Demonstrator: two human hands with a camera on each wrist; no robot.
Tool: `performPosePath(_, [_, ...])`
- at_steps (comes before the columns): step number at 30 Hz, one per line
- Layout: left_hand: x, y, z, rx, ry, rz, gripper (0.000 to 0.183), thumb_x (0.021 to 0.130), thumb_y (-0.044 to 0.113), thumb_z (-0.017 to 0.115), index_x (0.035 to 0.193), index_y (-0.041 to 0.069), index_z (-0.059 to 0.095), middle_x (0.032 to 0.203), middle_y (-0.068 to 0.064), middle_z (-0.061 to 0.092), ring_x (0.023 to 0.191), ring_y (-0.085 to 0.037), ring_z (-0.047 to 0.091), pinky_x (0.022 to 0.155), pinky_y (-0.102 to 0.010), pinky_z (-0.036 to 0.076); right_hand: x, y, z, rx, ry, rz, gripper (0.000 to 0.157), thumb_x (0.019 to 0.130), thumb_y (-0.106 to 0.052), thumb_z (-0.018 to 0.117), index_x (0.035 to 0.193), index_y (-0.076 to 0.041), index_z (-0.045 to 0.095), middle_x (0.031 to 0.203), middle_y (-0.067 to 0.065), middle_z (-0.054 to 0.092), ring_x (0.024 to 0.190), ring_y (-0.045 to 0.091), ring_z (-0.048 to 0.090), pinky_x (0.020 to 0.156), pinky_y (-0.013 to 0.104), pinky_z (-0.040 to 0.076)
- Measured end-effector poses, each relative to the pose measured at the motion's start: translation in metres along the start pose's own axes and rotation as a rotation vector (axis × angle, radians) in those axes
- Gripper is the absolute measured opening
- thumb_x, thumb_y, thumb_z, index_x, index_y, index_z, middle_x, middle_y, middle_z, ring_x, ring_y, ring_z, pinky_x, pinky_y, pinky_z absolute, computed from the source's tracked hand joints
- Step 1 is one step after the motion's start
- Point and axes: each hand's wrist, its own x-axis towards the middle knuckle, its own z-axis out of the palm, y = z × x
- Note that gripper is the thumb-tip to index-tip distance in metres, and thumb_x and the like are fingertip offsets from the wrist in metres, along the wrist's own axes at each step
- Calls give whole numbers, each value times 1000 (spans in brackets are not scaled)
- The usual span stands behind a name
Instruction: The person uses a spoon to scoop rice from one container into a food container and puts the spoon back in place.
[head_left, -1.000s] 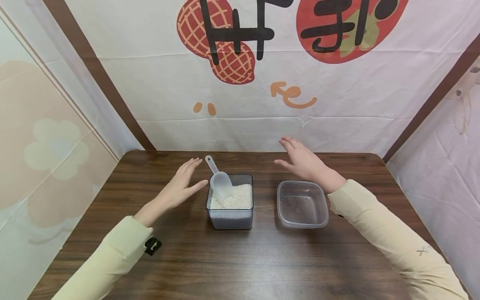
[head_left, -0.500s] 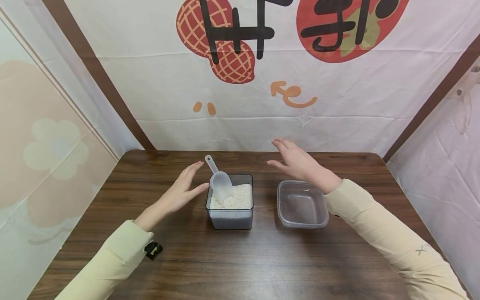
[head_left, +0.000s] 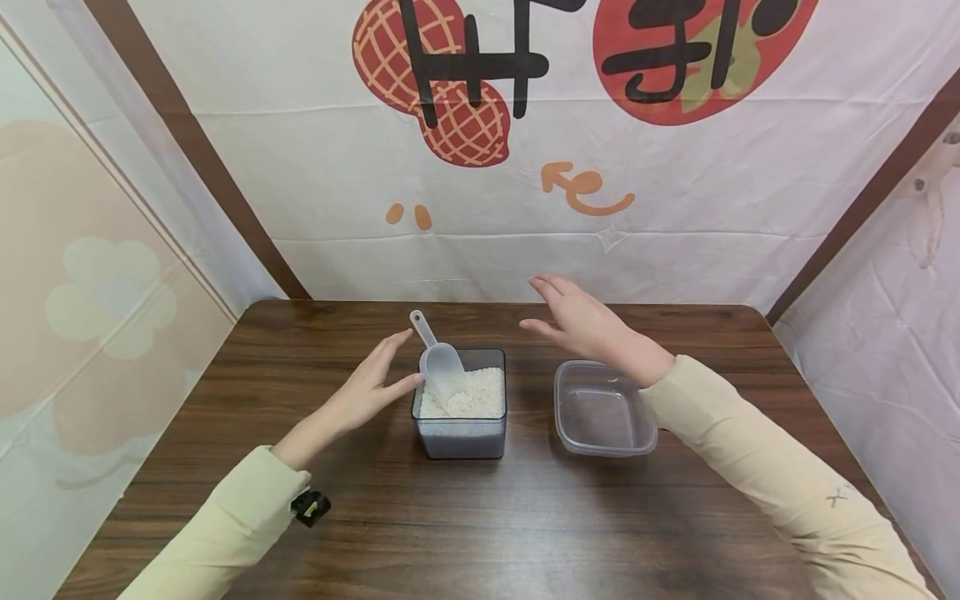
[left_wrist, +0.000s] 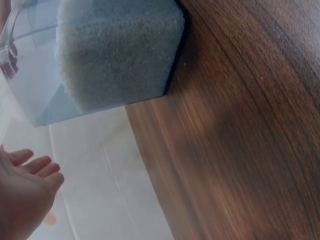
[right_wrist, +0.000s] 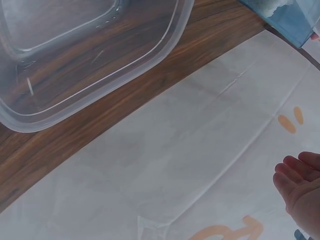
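Observation:
My left hand [head_left: 366,390] is held beside the left wall of a square grey see-through container [head_left: 461,442]. Its thumb tip overlaps the container's rim in the head view; I cannot tell whether they touch. White rice [head_left: 483,396] fills much of that container, and its packed side shows in the left wrist view. A translucent plastic scoop [head_left: 442,367] stands tilted in the rice, handle up and leaning left. With fingers extended leftward and nothing in it, my right hand [head_left: 581,321] hovers beyond a clear plastic food container [head_left: 605,450], its wrist over the rim.
Both containers stand on a dark wood-grain table [head_left: 480,533], with a gap between them. A white printed cloth [head_left: 315,183] hangs behind the table's far edge. More cloth hangs at the left and right sides.
My left hand has moved slightly right, closer to the rice container. My right hand has drifted left, toward the same container. The scoop and both containers have stayed put.

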Motion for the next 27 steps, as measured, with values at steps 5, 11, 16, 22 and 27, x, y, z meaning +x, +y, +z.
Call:
performPosePath(5, [0, 1, 3, -4, 2, 21, 71, 89, 33, 57, 143, 2, 22, 146, -15, 25, 133, -32, 22, 103, -52, 23, 3, -5, 0, -3, 6, -29, 68, 89, -40, 56, 135, 7, 36, 136, 20, 39, 127, 31, 35, 105, 39, 28])
performPosePath(11, [1, 1, 6, -12, 8, 39, 72, 88, 32, 59, 142, 2, 23, 145, -16, 27, 133, -32, 23, 103, -53, 23, 7, -13, -2, -1, 5, -58, 67, 89, -39, 56, 134, 7, 37, 136, 20, 39, 126, 30, 36, 104, 39, 29])
performPosePath(16, [0, 3, 9, -26, -1, 38, 75, 86, 32, 62, 142, 2, 22, 145, -16, 26, 133, -33, 23, 102, -54, 25, 11, -20, -4, -4, 4, -83, 66, 90, -40, 55, 135, 6, 37, 136, 19, 39, 127, 29, 36, 104, 37, 29])
performPosePath(22, [-2, 4, 11, -49, -22, 27, 79, 86, 33, 62, 144, 3, 18, 146, -18, 22, 134, -35, 20, 101, -56, 24, 16, -31, -6, 8, 4, -109, 66, 90, -41, 54, 135, 4, 37, 137, 17, 39, 127, 28, 36, 104, 37, 29])
performPosePath(27, [-3, 4, 13, -58, -30, 22, 80, 86, 33, 62, 144, 2, 17, 146, -19, 21, 133, -36, 20, 101, -58, 25, 20, -38, -6, 11, -4, -128, 66, 90, -41, 53, 135, 4, 37, 137, 16, 39, 127, 27, 36, 104, 36, 29])
